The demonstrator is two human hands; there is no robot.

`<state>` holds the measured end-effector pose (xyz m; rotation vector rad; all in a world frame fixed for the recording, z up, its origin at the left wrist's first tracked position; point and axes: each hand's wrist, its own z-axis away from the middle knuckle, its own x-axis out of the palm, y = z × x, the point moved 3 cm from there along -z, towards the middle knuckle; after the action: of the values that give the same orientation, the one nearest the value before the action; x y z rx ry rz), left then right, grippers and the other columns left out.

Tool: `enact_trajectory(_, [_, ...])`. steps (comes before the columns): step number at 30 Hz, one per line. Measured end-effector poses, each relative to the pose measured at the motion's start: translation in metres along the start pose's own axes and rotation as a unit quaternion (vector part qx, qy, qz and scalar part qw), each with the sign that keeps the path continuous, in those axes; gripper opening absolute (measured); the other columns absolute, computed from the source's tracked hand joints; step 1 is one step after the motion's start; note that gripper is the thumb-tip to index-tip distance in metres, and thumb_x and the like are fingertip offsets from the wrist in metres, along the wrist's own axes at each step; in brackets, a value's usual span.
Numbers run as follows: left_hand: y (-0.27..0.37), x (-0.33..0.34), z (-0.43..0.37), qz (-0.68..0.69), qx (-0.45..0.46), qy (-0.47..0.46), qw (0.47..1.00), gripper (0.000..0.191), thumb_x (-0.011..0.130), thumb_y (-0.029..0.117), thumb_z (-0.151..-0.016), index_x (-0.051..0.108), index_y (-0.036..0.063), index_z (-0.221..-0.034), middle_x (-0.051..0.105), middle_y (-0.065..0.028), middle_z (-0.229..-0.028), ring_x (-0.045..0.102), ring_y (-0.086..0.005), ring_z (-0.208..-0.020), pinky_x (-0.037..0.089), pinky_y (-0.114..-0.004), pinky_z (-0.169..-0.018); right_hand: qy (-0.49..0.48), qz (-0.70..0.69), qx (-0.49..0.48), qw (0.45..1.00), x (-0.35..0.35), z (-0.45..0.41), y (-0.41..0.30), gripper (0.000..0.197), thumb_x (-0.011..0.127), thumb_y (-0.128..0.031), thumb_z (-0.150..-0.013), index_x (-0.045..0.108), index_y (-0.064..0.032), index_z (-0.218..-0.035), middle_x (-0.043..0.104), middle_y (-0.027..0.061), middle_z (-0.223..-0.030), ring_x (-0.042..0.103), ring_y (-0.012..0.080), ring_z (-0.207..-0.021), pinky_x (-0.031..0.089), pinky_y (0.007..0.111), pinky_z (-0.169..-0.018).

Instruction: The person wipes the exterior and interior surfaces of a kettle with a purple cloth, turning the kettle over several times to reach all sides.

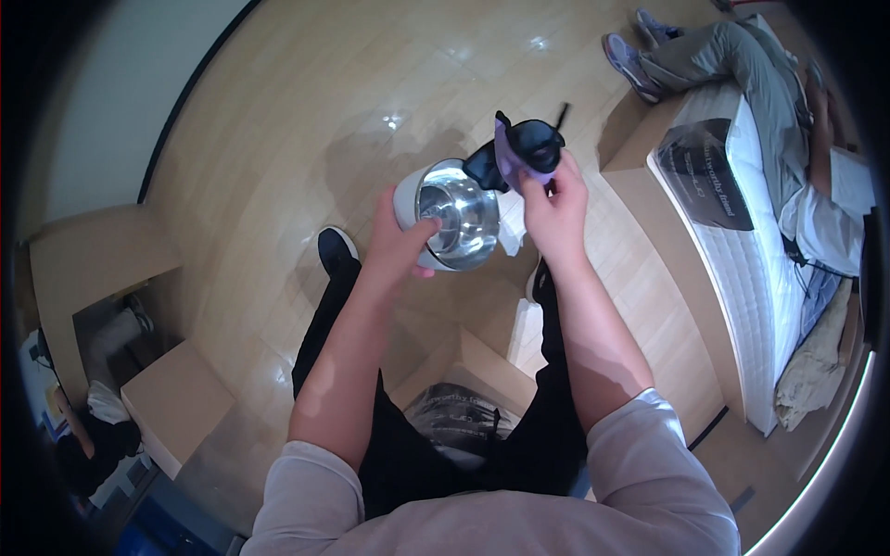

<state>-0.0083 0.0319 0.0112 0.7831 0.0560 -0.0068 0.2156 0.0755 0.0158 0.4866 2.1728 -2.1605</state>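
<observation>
My left hand [396, 240] grips a round bowl-like container [455, 240], white outside with a shiny metal inside, tilted so its mouth faces right. The thumb lies over the rim, against the inside. In my right hand [556, 212] is a purple and black item [525, 149], pinched between thumb and fingers just above the container's right rim. It looks soft, with a thin black strip sticking up; its exact kind I cannot tell. A white piece [512, 226] shows between the container and my right wrist; what it is stays unclear.
I sit on a mattress with a dark printed patch [452, 417]. To the right, a person in grey trousers [754, 76] sits on a white mattress [744, 278] with a wooden base [685, 264]. At left are a brown desk [104, 243], a box-like seat [177, 396] and another person [97, 445].
</observation>
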Motion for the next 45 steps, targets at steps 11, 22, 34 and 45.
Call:
enact_trajectory(11, [-0.004,-0.001,0.0,0.085,-0.002,-0.094,0.992,0.086,0.061,0.013,-0.083,0.023,0.0202,-0.16,0.06,-0.0131,-0.125,0.07,-0.0259,-0.093,0.064,-0.041,-0.057,-0.036,0.189,-0.233,0.953,0.007,0.008,-0.026,0.03,0.065,-0.002,-0.073,0.071,-0.0016,-0.102,0.063,0.0222,-0.13,0.056,0.0414,-0.128,0.045,0.048,-0.108])
enact_trajectory(22, [-0.002,-0.001,0.004,0.056,-0.042,-0.087,0.994,0.075,0.056,0.019,-0.088,0.027,0.0142,-0.157,0.066,-0.0126,-0.113,0.072,-0.0247,-0.075,0.064,-0.043,-0.053,-0.208,0.35,-0.191,0.893,0.026,0.028,-0.023,0.086,0.083,-0.011,-0.071,0.047,-0.009,-0.149,0.04,0.0177,-0.157,0.037,0.0408,-0.147,0.034,0.057,-0.117])
enact_trajectory(34, [-0.009,0.004,0.008,-0.117,-0.096,-0.278,0.949,0.083,0.071,0.037,-0.084,0.034,0.0099,-0.154,0.06,-0.0151,-0.128,0.07,-0.0282,-0.095,0.06,-0.037,-0.053,-0.248,0.3,-0.221,0.894,0.039,0.036,-0.018,0.057,0.083,-0.016,-0.066,0.063,-0.0083,-0.119,0.066,0.0089,-0.113,0.064,0.0309,-0.11,0.051,0.043,-0.094])
enact_trajectory(45, [-0.02,-0.004,0.001,-0.131,-0.065,-0.224,0.964,0.093,0.071,0.037,-0.083,0.025,0.003,-0.157,0.059,-0.0177,-0.129,0.069,-0.0288,-0.096,0.06,-0.038,-0.053,-0.239,0.253,-0.273,0.897,0.046,0.043,-0.032,0.051,0.078,-0.008,-0.069,0.064,-0.0078,-0.118,0.063,0.0124,-0.118,0.059,0.0354,-0.118,0.046,0.048,-0.104])
